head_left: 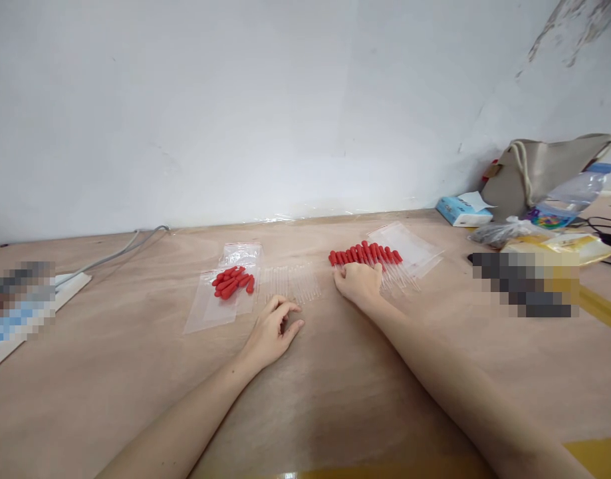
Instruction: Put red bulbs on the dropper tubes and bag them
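Brown table [110, 359] | slim tubes [285, 283] | left hand [272, 331]: fingers apart | red-bulbed pipettes [365, 253] | right hand [361, 282]: grip unclear

Before you, a pale grey-white wall [285, 120] fills the upper half of your view, stained and flaking at its top right. A wide light-brown surface [125, 372] runs to the wall's foot, where clear film [285, 218] glints along the join. On your right, yellow tape [602, 308] crosses the surface. Soft light falls on the wall; nearer you, a shadow [350, 399] darkens the surface.
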The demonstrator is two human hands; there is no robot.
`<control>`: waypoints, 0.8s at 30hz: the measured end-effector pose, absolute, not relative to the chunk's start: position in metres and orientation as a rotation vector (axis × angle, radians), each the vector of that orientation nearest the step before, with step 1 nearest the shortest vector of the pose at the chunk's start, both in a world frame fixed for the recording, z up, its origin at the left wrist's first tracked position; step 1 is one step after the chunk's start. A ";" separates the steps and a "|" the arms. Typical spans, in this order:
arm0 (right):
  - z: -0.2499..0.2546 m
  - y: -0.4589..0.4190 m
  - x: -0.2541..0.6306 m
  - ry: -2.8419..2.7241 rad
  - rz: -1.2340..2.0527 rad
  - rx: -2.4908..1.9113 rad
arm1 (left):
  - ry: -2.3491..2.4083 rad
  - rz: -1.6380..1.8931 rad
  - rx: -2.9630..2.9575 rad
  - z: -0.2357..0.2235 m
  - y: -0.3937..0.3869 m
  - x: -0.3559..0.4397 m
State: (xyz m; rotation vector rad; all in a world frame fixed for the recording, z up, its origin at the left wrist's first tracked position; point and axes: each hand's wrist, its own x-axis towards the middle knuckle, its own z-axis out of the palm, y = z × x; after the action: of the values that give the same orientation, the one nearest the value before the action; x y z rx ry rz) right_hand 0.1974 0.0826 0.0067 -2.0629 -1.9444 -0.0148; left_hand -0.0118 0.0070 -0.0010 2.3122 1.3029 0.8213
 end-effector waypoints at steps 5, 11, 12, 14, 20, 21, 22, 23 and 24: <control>0.009 0.080 0.196 -1.936 -0.095 -1.930 | 1.290 0.838 2.322 -0.002 0.008 -0.012; 0.011 0.085 0.168 -2.059 0.035 -1.919 | 1.290 0.834 2.330 -0.004 0.008 -0.012; 0.011 0.087 0.163 -2.066 0.051 -1.942 | 1.293 0.832 2.328 -0.003 0.008 -0.012; 0.011 0.090 0.156 -2.065 0.074 -1.980 | 1.298 0.823 2.323 -0.003 0.008 -0.012; 0.015 0.092 0.150 -2.044 0.138 -2.078 | 1.294 0.813 2.331 -0.002 0.008 -0.011; 0.016 0.091 0.149 -2.038 0.144 -2.089 | 1.292 0.816 2.337 -0.002 0.007 -0.010; 0.017 0.090 0.148 -2.034 0.153 -2.095 | 1.288 0.816 2.343 -0.003 0.007 -0.009; 0.018 0.090 0.146 -2.032 0.166 -2.096 | 1.283 0.813 2.347 -0.004 0.007 -0.009; 0.018 0.089 0.145 -2.033 0.183 -2.097 | 1.281 0.814 2.355 -0.004 0.008 -0.009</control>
State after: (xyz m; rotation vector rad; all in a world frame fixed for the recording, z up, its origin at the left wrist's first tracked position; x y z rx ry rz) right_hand 0.1451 0.0895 0.0183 -2.0968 -2.0327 0.1828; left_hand -0.0094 0.0076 -0.0041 2.3547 1.2814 0.8139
